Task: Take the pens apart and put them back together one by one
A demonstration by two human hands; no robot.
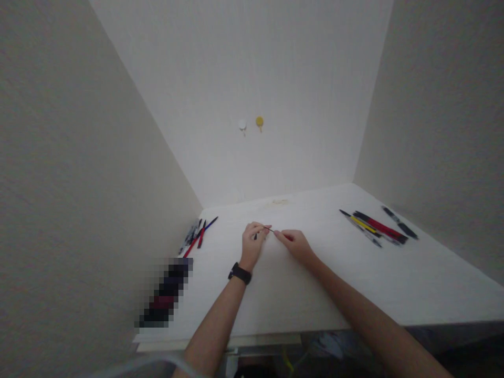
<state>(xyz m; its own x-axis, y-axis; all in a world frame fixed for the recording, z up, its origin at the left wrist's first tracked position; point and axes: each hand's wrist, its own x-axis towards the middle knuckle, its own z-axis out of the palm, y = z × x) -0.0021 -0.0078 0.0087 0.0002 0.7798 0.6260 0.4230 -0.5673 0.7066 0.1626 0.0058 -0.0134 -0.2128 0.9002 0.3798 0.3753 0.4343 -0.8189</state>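
Observation:
A thin dark rod [270, 229], which looks like a pen refill, spans the gap between my two hands above the middle of the white table. My left hand [252, 242], with a black watch on its wrist, pinches the rod's left end. A small black piece [255, 237] shows among its fingers; its kind is unclear. The fingers of my right hand [298, 245] are closed around the rod's other end. Something red [289, 238] peeks out of the right palm, mostly hidden by the curled fingers.
Several red, blue and clear pens [201, 235] lie at the table's left. On the right are more pens [378, 228], red, yellow and clear, beside a black marker [399, 222]. A blurred-out dark object [165, 294] lies front left. White [242, 125] and yellow hooks [259, 122] sit on the back wall.

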